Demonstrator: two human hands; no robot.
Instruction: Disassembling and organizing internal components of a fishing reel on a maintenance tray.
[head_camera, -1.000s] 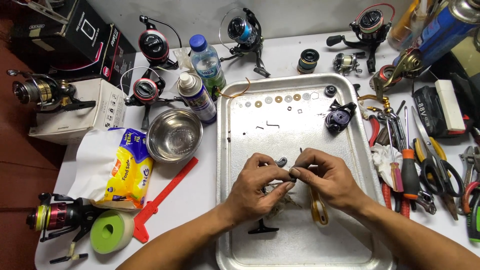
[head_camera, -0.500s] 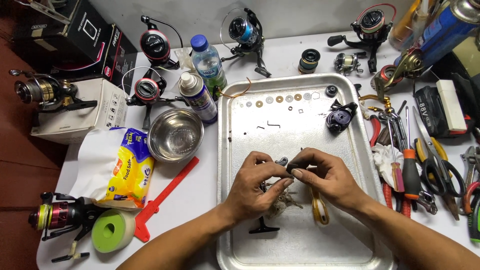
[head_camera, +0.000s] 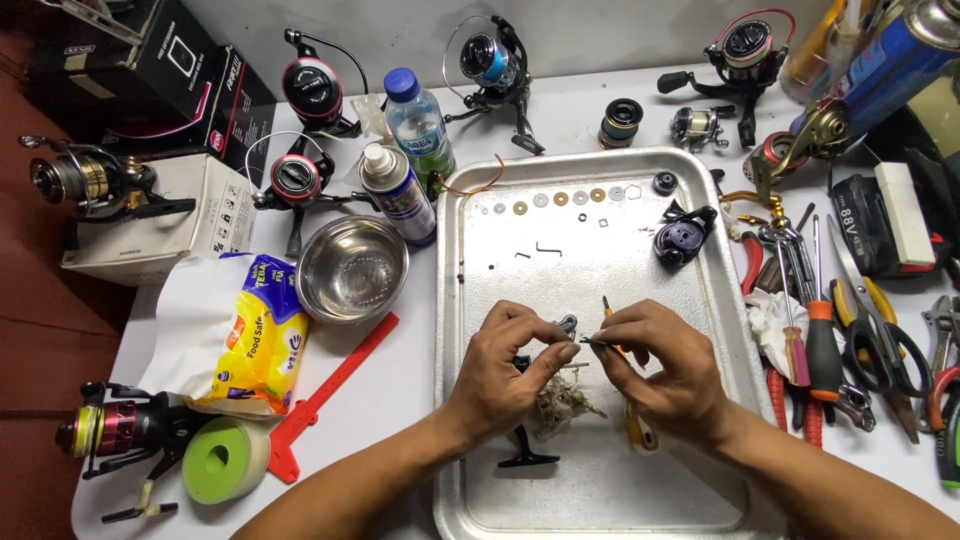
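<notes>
Over the middle of a metal tray (head_camera: 470, 300), my left hand (head_camera: 505, 375) pinches a small grey metal reel part (head_camera: 567, 325) between thumb and fingers. My right hand (head_camera: 660, 375) holds a thin dark pin-like tool (head_camera: 592, 342) whose tip touches that part. Under my hands lie a clump of tangled pale line (head_camera: 565, 400), a black reel handle (head_camera: 525, 450) and a yellow-handled tool (head_camera: 632, 425). A row of small washers (head_camera: 560, 200) lies along the tray's far side, and a black reel housing piece (head_camera: 682, 238) sits at its right.
Several fishing reels (head_camera: 310, 90) stand around the table's far edge and left side. A steel bowl (head_camera: 352, 268), spray can (head_camera: 398, 195), water bottle (head_camera: 418, 120), yellow packet (head_camera: 250, 340), red ruler (head_camera: 335, 390) and green tape roll (head_camera: 222, 458) lie left. Screwdrivers and pliers (head_camera: 830, 340) crowd the right.
My hands stay over the tray's centre with small finger shifts; the right hand has brought the thin tool's tip to the part held by the left.
</notes>
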